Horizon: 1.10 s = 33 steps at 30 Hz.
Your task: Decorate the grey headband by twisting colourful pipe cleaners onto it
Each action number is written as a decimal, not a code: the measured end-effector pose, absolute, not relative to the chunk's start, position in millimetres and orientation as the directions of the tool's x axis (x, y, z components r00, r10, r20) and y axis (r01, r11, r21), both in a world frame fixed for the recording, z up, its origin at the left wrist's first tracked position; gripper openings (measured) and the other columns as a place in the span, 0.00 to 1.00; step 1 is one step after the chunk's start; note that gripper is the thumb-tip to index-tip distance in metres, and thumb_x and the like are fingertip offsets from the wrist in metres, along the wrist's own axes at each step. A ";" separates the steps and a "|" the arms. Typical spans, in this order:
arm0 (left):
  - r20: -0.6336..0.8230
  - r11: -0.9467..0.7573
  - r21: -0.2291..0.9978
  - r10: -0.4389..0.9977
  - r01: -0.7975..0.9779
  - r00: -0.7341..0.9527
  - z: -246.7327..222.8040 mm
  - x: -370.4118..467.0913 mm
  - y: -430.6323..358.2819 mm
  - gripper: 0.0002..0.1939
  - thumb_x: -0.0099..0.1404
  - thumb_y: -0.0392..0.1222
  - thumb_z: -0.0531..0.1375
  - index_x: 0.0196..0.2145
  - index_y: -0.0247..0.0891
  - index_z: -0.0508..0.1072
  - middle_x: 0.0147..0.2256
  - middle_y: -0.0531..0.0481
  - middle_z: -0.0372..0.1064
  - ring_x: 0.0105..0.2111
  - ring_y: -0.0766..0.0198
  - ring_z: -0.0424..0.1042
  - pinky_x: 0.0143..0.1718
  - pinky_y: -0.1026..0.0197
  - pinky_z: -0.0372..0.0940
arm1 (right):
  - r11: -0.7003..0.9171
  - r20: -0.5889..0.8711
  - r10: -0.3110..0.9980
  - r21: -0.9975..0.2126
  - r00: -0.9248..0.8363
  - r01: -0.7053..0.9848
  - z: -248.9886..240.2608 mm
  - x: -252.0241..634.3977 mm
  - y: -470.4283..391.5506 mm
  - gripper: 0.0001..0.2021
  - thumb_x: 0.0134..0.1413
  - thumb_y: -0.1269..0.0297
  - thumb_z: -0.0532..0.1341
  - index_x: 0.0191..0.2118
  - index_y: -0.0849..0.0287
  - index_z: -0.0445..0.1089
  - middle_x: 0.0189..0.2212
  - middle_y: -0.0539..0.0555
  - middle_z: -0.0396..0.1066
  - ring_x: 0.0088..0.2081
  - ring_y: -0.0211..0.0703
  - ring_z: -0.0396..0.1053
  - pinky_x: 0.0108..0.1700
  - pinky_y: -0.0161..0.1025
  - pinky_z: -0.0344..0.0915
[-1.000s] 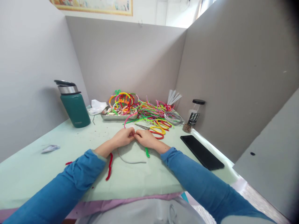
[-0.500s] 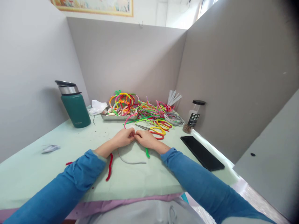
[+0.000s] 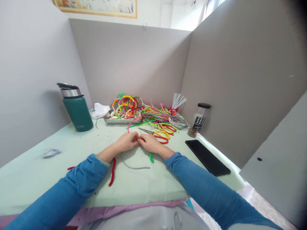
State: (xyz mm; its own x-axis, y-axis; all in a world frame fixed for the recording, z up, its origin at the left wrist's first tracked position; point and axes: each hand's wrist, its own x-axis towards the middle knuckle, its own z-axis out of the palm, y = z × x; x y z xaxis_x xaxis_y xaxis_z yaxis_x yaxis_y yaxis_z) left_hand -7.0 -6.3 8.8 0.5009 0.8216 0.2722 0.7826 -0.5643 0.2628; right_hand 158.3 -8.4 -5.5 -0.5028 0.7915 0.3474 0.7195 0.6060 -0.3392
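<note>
My left hand [image 3: 129, 140] and my right hand [image 3: 149, 142] meet at the middle of the table, fingers pinched together. What they hold between the fingertips is too small to make out. A pink pipe cleaner [image 3: 130, 122] rises just beyond my left fingers. Below the hands lies a thin grey wire [image 3: 135, 167], its upper end by my left hand. A red pipe cleaner piece [image 3: 112, 172] is near my left wrist, and a green piece [image 3: 151, 157] shows under my right hand. Scissors [image 3: 146, 130] lie just past my right hand.
A metal tray [image 3: 122, 121] holds colourful pieces, beside a heap of pipe cleaners [image 3: 155, 111]. A green bottle [image 3: 78, 113] stands left. At right are a wire coil [image 3: 178, 122], a clear jar [image 3: 198, 121] and a black phone [image 3: 207, 157]. Grey partitions [image 3: 134, 57] surround the table.
The fingertips have shifted very slightly where the two hands meet. Everything else has stayed where it was.
</note>
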 end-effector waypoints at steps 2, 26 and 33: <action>0.274 -0.565 0.261 0.821 0.783 0.501 8.9 -6.8 -6.2 0.08 0.56 0.44 0.54 0.32 0.37 0.65 0.26 0.52 0.68 0.27 0.66 0.65 0.27 0.66 0.55 | 0.607 0.350 0.790 -0.337 -0.502 0.720 -5.1 158.4 -8.8 0.11 0.57 0.64 0.50 0.37 0.60 0.69 0.31 0.53 0.71 0.30 0.37 0.64 0.30 0.33 0.52; 0.277 -0.582 0.289 0.811 0.760 0.516 6.7 -8.6 -3.6 0.06 0.57 0.42 0.53 0.30 0.37 0.65 0.24 0.53 0.67 0.25 0.67 0.64 0.26 0.67 0.54 | 0.605 0.347 0.793 -0.345 -0.501 0.718 -3.8 158.1 -9.5 0.11 0.56 0.64 0.51 0.34 0.60 0.69 0.30 0.52 0.71 0.30 0.37 0.64 0.31 0.33 0.52; 0.293 -0.571 0.276 0.816 0.773 0.498 7.0 -7.8 -4.9 0.07 0.57 0.42 0.53 0.31 0.38 0.66 0.26 0.52 0.68 0.26 0.66 0.65 0.27 0.66 0.54 | 0.595 0.346 0.800 -0.348 -0.490 0.725 -4.0 157.6 -9.0 0.11 0.56 0.64 0.51 0.35 0.61 0.69 0.29 0.52 0.71 0.29 0.37 0.63 0.30 0.32 0.52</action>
State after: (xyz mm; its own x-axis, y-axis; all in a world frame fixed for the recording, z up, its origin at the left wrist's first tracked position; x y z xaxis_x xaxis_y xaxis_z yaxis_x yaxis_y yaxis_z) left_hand -7.8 -4.9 7.0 0.4981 0.8160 0.2934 0.7731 -0.5712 0.2759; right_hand 157.6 -9.0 -4.0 -0.4904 0.8000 0.3456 0.7246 0.5947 -0.3482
